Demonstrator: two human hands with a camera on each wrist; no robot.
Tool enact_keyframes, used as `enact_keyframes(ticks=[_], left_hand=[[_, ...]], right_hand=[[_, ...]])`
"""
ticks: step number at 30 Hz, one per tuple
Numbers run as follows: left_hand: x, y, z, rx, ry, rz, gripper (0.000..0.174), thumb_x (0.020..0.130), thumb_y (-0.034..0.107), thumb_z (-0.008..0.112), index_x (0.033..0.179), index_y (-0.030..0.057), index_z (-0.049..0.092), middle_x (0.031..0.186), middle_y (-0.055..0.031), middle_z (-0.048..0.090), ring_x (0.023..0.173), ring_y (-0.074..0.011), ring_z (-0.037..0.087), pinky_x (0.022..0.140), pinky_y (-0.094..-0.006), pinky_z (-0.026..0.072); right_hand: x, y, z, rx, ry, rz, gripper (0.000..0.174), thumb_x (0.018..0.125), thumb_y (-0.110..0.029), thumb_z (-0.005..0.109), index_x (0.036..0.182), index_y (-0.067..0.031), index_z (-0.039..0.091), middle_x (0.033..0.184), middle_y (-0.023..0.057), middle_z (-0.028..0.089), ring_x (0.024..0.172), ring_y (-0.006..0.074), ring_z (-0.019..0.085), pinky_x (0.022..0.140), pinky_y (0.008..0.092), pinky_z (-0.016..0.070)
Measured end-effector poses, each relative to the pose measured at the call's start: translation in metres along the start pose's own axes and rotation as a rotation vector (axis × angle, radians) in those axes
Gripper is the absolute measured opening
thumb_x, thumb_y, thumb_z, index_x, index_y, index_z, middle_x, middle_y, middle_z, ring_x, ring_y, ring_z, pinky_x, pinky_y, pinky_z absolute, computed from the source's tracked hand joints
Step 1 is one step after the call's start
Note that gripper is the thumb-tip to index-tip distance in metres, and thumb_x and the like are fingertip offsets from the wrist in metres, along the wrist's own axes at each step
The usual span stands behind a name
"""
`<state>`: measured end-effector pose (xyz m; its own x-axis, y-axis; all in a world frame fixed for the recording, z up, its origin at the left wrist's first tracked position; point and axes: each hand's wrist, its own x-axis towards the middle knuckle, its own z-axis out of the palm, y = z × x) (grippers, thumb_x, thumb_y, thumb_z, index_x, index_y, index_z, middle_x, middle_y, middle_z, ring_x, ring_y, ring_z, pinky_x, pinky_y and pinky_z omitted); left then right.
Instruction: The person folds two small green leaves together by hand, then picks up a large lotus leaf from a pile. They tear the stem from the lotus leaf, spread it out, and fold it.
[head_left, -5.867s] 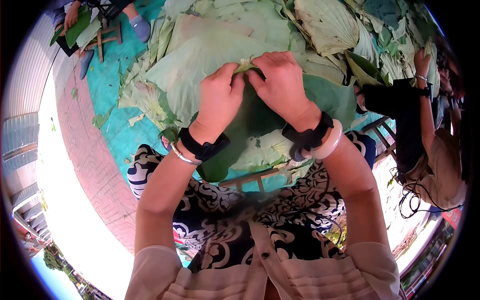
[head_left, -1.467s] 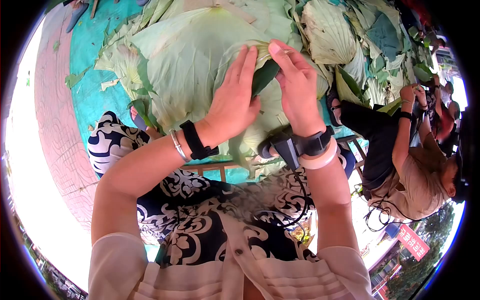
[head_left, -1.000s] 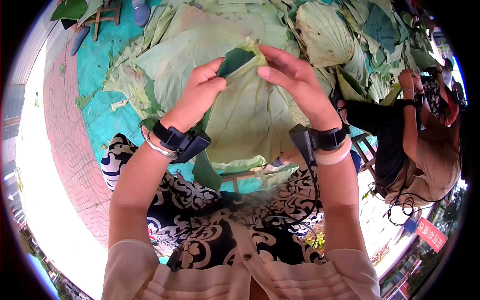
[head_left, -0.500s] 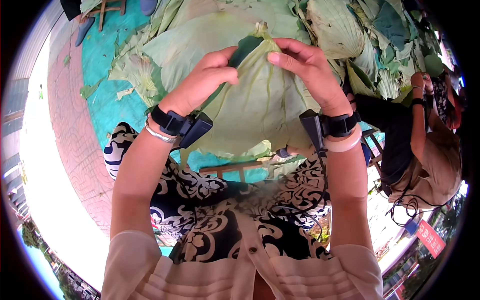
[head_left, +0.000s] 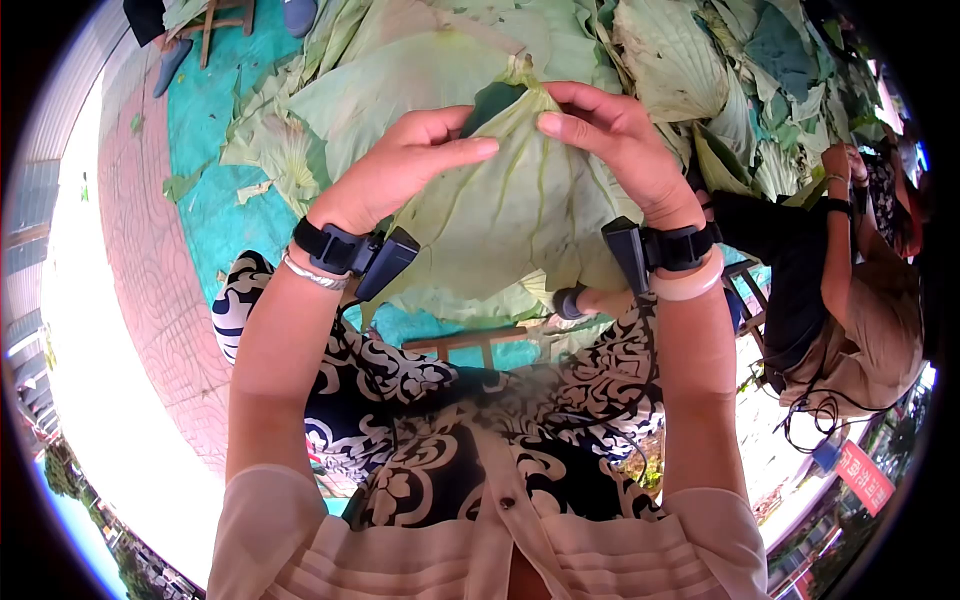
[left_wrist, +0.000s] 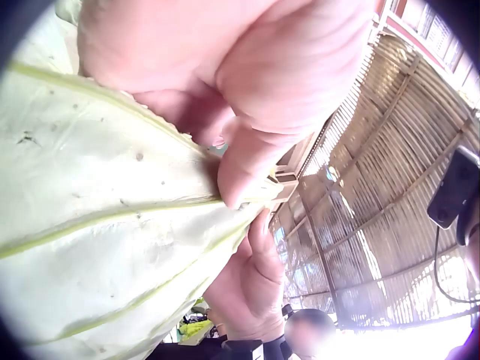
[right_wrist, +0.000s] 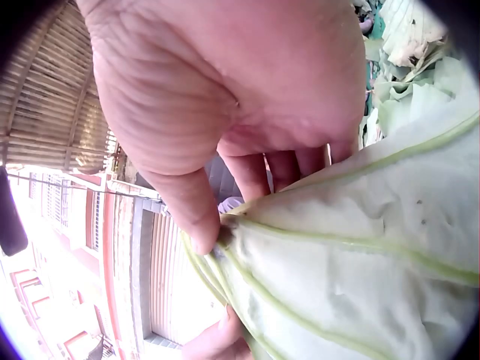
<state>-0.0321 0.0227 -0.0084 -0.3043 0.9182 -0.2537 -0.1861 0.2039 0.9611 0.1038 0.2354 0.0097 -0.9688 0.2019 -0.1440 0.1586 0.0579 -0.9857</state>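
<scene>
Leaf (head_left: 510, 230) between the hands, gathered end at the stub (head_left: 522, 70) pointing away from the body, veins fanning toward the lap; right hand (head_left: 630, 140) nearer the stub, pinching just beside it; left hand (head_left: 410, 155) pinches the left edge, slightly farther off.

1. Between left hand (head_left: 400, 165) and right hand (head_left: 628, 150), a pale green leaf (head_left: 515, 230) veined yellow-green, its folded face dark green
2. At left hand's wrist, a black strap (head_left: 328, 247) and silver bracelet (head_left: 315, 276)
3. At right hand's wrist, a black band (head_left: 683, 248) and pinkish-white bangle (head_left: 688, 284)
4. Below both hands, dark trousers (head_left: 400, 370) in cream scrolls
5. Left of left hand, a turquoise sheet (head_left: 215, 225) beside pinkish paving (head_left: 155, 270) patterned with curving lines
6. Low and right of right hand, a red sign (head_left: 865, 478) with white characters
</scene>
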Motion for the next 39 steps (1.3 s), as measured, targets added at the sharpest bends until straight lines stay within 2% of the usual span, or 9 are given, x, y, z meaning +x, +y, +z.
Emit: enact_keyframes(ticks=[7, 11, 20, 23, 26, 29, 32, 35, 39], left_hand=[[-0.004, -0.001, 0.005, 0.031, 0.041, -0.015, 0.037, 0.101, 0.025, 0.060, 0.130, 0.0020, 0.062, 0.109, 0.0071, 0.063, 0.100, -0.0030, 0.051, 0.094, -0.0226, 0.0413], [-0.004, -0.005, 0.005, 0.095, 0.069, 0.018, 0.035, 0.102, 0.024, 0.059, 0.129, 0.0020, 0.063, 0.105, 0.0082, 0.062, 0.099, -0.0027, 0.050, 0.093, -0.0222, 0.0412], [-0.007, -0.006, 0.009, -0.010, 0.052, -0.043, 0.032, 0.101, 0.022, 0.060, 0.124, 0.0008, 0.064, 0.106, 0.0072, 0.062, 0.099, -0.0031, 0.049, 0.093, -0.0231, 0.0415], [-0.008, -0.005, 0.006, -0.030, 0.037, 0.006, 0.036, 0.099, 0.020, 0.062, 0.129, 0.0002, 0.060, 0.110, 0.0044, 0.063, 0.101, -0.0044, 0.052, 0.093, -0.0244, 0.0433], [-0.007, -0.001, 0.015, -0.154, 0.124, 0.116, 0.042, 0.096, 0.024, 0.068, 0.127, -0.0032, 0.059, 0.104, -0.0006, 0.065, 0.093, -0.0077, 0.058, 0.085, -0.0249, 0.0480], [-0.004, 0.003, 0.015, -0.012, 0.171, 0.105, 0.046, 0.091, 0.023, 0.074, 0.127, -0.0028, 0.058, 0.104, -0.0019, 0.066, 0.094, -0.0081, 0.060, 0.084, -0.0249, 0.0487], [-0.001, -0.003, 0.016, -0.025, 0.222, 0.147, 0.046, 0.089, 0.021, 0.077, 0.124, -0.0026, 0.059, 0.104, -0.0026, 0.066, 0.093, -0.0080, 0.060, 0.082, -0.0247, 0.0491], [-0.002, -0.006, 0.013, 0.015, 0.222, 0.150, 0.042, 0.091, 0.015, 0.075, 0.126, -0.0002, 0.058, 0.108, -0.0009, 0.066, 0.096, -0.0075, 0.061, 0.085, -0.0242, 0.0489], [-0.004, -0.007, 0.014, 0.129, 0.243, 0.153, 0.035, 0.090, 0.014, 0.076, 0.119, -0.0003, 0.061, 0.101, -0.0004, 0.066, 0.089, -0.0070, 0.060, 0.079, -0.0243, 0.0496]], right_hand=[[-0.001, -0.002, 0.003, 0.017, -0.035, 0.010, 0.048, 0.088, -0.029, 0.078, 0.127, -0.0034, 0.067, 0.107, -0.0001, 0.069, 0.092, 0.0073, 0.060, 0.086, 0.0241, 0.0471], [0.001, 0.001, 0.000, 0.000, -0.087, -0.001, 0.046, 0.086, -0.028, 0.079, 0.125, -0.0043, 0.068, 0.102, -0.0012, 0.069, 0.087, 0.0069, 0.057, 0.081, 0.0239, 0.0464], [0.000, -0.001, 0.007, -0.036, -0.012, -0.036, 0.033, 0.086, -0.025, 0.079, 0.111, -0.0037, 0.074, 0.094, -0.0021, 0.070, 0.081, 0.0058, 0.055, 0.077, 0.0217, 0.0444], [0.001, -0.004, 0.007, -0.008, -0.007, -0.047, 0.032, 0.086, -0.025, 0.079, 0.111, -0.0041, 0.075, 0.097, -0.0020, 0.071, 0.083, 0.0064, 0.056, 0.079, 0.0228, 0.0450], [0.003, -0.002, 0.007, 0.040, -0.019, -0.072, 0.033, 0.086, -0.025, 0.079, 0.111, -0.0044, 0.074, 0.100, -0.0018, 0.070, 0.085, 0.0072, 0.057, 0.081, 0.0243, 0.0461], [0.004, 0.002, 0.011, 0.000, -0.028, -0.075, 0.033, 0.087, -0.025, 0.079, 0.112, -0.0045, 0.074, 0.103, -0.0011, 0.070, 0.087, 0.0082, 0.058, 0.084, 0.0256, 0.0468], [0.005, 0.006, 0.015, -0.038, -0.030, -0.067, 0.034, 0.087, -0.025, 0.078, 0.114, -0.0046, 0.073, 0.103, -0.0008, 0.070, 0.088, 0.0091, 0.058, 0.085, 0.0264, 0.0471], [0.005, 0.004, 0.016, 0.005, -0.043, -0.050, 0.037, 0.087, -0.027, 0.078, 0.115, -0.0050, 0.072, 0.102, -0.0008, 0.069, 0.088, 0.0099, 0.058, 0.084, 0.0272, 0.0472], [0.005, 0.005, 0.016, 0.015, -0.053, 0.005, 0.039, 0.086, -0.030, 0.079, 0.115, -0.0049, 0.071, 0.101, -0.0007, 0.069, 0.088, 0.0103, 0.058, 0.083, 0.0279, 0.0475]])
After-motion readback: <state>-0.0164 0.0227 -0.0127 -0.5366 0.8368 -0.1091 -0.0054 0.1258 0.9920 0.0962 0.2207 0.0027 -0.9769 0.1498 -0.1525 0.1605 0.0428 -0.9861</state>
